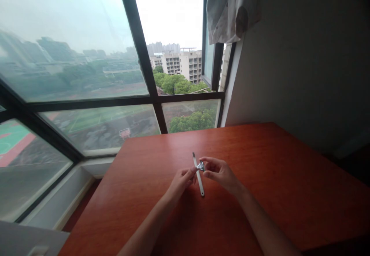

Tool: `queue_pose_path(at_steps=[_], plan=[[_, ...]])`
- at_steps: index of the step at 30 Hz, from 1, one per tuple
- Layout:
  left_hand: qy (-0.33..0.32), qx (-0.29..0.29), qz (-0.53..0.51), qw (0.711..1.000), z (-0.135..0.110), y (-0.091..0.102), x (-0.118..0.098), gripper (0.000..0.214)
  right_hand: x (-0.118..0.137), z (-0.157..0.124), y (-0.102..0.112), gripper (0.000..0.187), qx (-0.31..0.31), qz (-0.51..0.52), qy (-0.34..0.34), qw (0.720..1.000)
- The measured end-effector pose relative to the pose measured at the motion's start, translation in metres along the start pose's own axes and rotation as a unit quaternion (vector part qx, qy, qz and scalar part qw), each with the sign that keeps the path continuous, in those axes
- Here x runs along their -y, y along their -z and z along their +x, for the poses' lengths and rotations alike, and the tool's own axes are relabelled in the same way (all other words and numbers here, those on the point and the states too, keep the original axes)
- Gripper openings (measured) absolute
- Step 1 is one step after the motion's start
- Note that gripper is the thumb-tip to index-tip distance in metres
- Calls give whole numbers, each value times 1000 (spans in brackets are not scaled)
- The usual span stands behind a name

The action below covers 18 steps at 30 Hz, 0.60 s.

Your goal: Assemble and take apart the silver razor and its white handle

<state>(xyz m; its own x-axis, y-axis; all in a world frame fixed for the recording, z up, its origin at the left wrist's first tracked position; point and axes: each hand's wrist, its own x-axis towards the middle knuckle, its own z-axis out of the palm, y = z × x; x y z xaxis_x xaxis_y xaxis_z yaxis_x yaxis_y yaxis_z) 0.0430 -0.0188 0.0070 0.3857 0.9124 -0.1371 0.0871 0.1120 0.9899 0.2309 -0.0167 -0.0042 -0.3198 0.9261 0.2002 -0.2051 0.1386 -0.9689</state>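
Observation:
A thin silver metal bar [198, 174] with a small shiny clip-like fitting [200, 166] at its middle is held just above a reddish-brown wooden table [260, 163]. My left hand [182, 181] pinches the fitting from the left, fingers closed. From the right, my right hand [219, 172] also pinches the fitting, thumb and fingers closed on it. The bar runs from far to near between the two hands.
Large dark-framed windows [141, 56] rise beyond the table's far edge, with buildings and trees outside. A pale garment [228, 9] hangs at the top by a grey wall [303, 63] on the right. The table's left edge drops to a floor gap.

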Motion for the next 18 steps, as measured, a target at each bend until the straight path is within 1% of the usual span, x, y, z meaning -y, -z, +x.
queue_pose_path(at_steps=[3,6,9,14,18], plan=[[-11,1,-1,1000,-1,-2,-3,62,1,0,0,46,1,8,-4,1000],[-2,-2,5,1000,-1,-2,-4,63,4,-2,1,47,3,9,-15,1000],[5,-1,-7,1000,0,-2,-3,63,6,-2,1,45,-5,13,-11,1000],[-4,-13,-3,1000,0,-2,-4,64,7,-3,-1,46,-16,10,-1,1000],[0,-23,3,1000,-1,-3,-6,63,9,-3,-2,45,-9,19,-1,1000]])
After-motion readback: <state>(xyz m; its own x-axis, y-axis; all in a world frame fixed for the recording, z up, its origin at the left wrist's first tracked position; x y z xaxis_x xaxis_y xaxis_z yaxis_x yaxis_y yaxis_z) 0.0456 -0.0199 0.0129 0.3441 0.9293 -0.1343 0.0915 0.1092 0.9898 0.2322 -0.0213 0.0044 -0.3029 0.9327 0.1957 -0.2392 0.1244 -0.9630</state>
